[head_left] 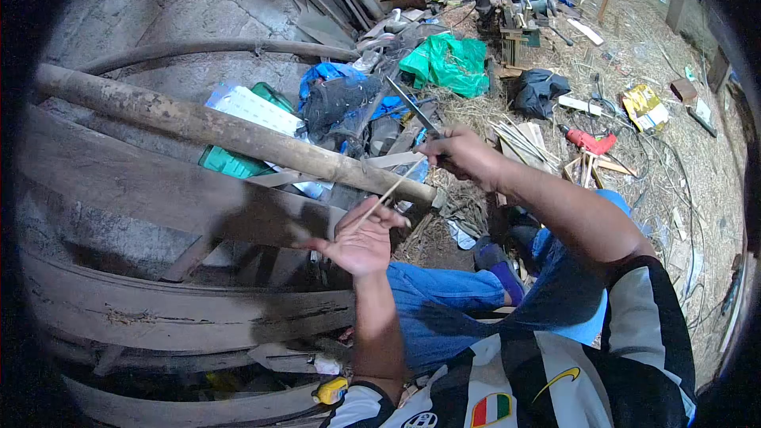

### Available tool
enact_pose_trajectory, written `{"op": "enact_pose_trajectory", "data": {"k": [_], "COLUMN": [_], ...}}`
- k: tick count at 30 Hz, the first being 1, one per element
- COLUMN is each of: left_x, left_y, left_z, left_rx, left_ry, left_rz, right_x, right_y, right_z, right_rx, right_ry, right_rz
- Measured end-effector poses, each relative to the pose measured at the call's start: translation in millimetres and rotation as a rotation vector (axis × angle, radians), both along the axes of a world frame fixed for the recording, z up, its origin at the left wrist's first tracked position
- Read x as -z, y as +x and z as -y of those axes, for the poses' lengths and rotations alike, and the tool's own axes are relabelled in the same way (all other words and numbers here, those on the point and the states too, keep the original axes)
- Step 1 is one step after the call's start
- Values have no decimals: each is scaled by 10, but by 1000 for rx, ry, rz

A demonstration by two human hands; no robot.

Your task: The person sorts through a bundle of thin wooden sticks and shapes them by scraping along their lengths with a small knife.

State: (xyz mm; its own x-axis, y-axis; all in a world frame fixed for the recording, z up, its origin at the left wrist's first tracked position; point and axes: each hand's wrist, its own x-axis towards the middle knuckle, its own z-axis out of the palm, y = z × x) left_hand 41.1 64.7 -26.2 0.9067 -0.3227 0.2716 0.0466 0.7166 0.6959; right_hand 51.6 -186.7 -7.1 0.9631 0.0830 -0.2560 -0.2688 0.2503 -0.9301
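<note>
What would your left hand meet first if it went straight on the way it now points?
Probably the long round pole just beyond the fingers of the left hand, though depth is unclear and it might pass over or under.

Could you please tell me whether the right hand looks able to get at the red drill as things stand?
Probably not straight away: the right hand is closed around a knife, which it would likely need to put down. The red drill itself looks largely uncovered, though.
</note>
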Motion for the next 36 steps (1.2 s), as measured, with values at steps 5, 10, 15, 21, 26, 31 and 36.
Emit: {"op": "enact_pose_trajectory", "data": {"k": [5,10,15,21,26,31,36], "left_x": [-186,-332,-192,-145,-133,-79,-27], "left_y": [-21,-182,-218,-217,-235,-236,-395], "left_z": [-169,92,208,310,346,297,226], "left_rx": [212,113,33,-102,-170,-166,-135], "left_ry": [576,883,695,546,496,460,442], "left_rz": [-128,-210,-256,-279,-239,-209,-279], "right_x": [-40,-27,-56,-41,36,1,-46], "right_y": [75,90,51,-189,-294,-193,138], "right_z": [71,45,44,-146,-272,-112,356], "right_rx": [-26,29,214,100,18,-16,229], "right_ry": [-122,-122,-424,-1008,-1172,-1284,-1309], "right_rz": [133,187,341,629,908,890,573]}}
